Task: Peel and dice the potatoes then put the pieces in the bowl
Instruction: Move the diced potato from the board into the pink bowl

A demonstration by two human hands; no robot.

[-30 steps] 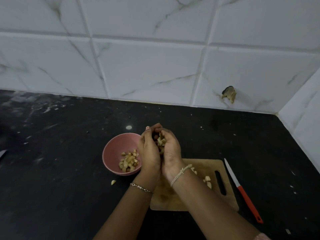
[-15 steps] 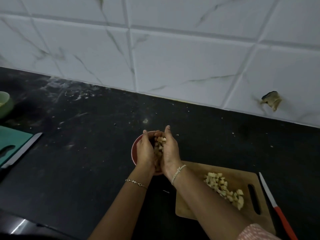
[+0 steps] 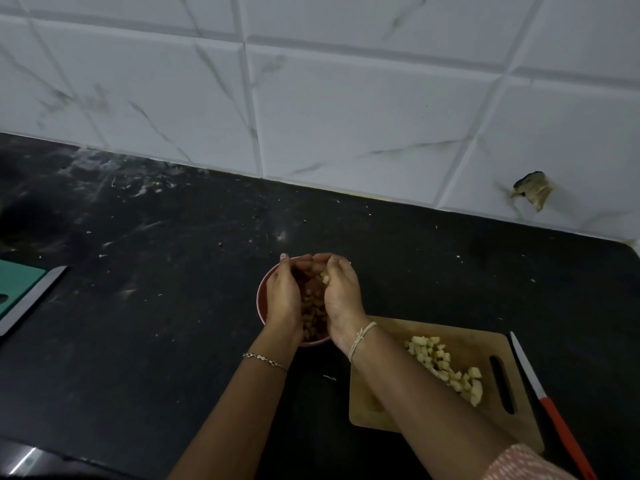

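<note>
My left hand (image 3: 283,296) and my right hand (image 3: 341,296) are cupped together right over the pink bowl (image 3: 261,299), hiding most of it. Diced potato pieces (image 3: 313,306) show in the gap between my palms, some against my right fingers and more in the bowl below. A heap of diced potato (image 3: 446,368) lies on the wooden cutting board (image 3: 391,407) to the right of the bowl, partly under my right forearm. The red-handled knife (image 3: 543,400) lies on the counter along the board's right edge.
The black counter (image 3: 156,306) runs back to a white tiled wall (image 3: 346,98). At the far left edge lie a green cutting board (image 3: 15,285) and a metal blade (image 3: 34,296). A small scrap (image 3: 329,377) lies on the counter in front of the bowl.
My cupped hands carried potato pieces from the board to above the bowl and have sunk lower over it. The view swung left, so the board and knife now sit further right.
</note>
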